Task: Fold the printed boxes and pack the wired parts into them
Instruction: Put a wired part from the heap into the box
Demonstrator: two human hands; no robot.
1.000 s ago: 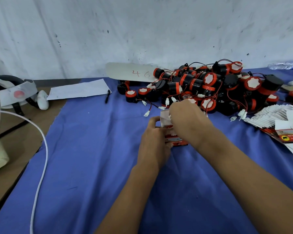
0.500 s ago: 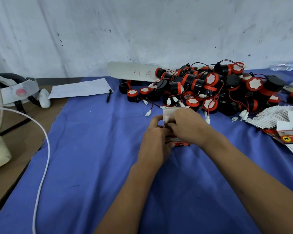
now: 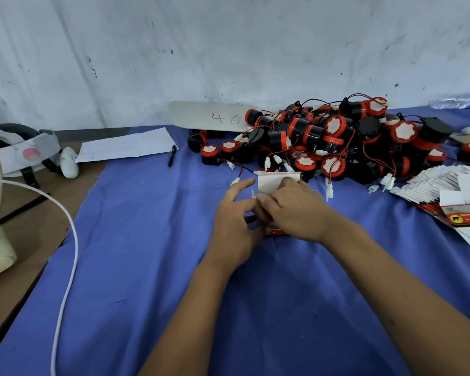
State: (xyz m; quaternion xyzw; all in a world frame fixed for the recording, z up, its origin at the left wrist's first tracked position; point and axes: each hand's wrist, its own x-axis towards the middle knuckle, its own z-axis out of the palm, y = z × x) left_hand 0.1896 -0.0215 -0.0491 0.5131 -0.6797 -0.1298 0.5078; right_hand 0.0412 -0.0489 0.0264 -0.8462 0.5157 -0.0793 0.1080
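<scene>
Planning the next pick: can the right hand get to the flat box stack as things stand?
Probably yes, once freed. The right hand is busy gripping the box being folded with the left hand. Only bare blue cloth lies between it and the flat box stack.

My 2 bare forearms reach forward from the lower edge and meet at the middle. My left hand (image 3: 235,222) sits back-up, its index finger stretched forward, the thumb tucked in toward my right hand, the remaining fingers bent under. My right hand (image 3: 293,210) lies just beside it, touching it, knuckles up, fingers curled down and pinching the printed box (image 3: 270,184) at its near edge. Both wrists are straight.
</scene>
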